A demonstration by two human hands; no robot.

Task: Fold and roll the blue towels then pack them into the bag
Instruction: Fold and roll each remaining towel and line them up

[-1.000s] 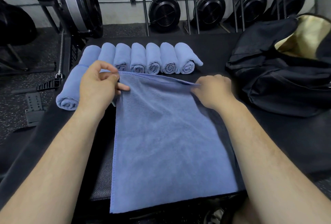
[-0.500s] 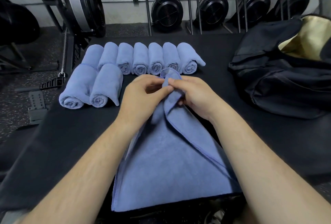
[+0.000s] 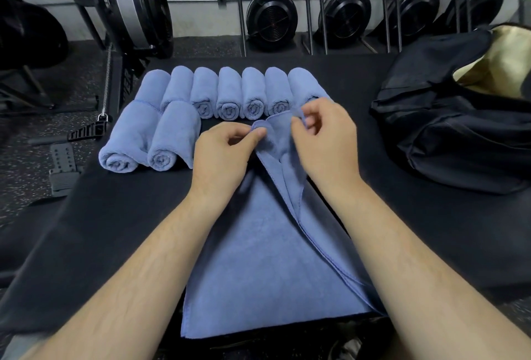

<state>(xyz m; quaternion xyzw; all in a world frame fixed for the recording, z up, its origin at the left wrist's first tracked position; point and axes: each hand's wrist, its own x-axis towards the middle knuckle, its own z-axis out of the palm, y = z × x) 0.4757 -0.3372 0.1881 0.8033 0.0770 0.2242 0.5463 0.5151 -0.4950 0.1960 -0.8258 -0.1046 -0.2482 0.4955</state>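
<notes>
A blue towel (image 3: 258,259) lies spread on the black table (image 3: 115,216) in the lower middle of the frame, its near edge hanging close to the table's front edge. Its far end is gathered up into a narrow peak at the centre of the frame, where both hands meet it. The left hand (image 3: 222,158) pinches one corner of the cloth between thumb and forefinger, the other fingers curled under. The right hand (image 3: 324,144), just to the right of it, has its fingers curled around the other gathered corner, lifting a fold of cloth that runs down the towel's right side as a doubled edge.

Beyond the hands, in the upper middle of the frame, a row of rolled towels (image 3: 230,92) lies side by side, their spiral ends facing the camera. Two more rolled towels (image 3: 152,141) lie in front of the row's left end, touching each other.

At the right of the frame a black bag (image 3: 459,129) slumps on the table, its mouth open and showing a pale yellow lining (image 3: 505,66). It stands well apart from the towels.

Behind the table, black fan wheels (image 3: 271,19) of gym machines stand along a pale wall.
</notes>
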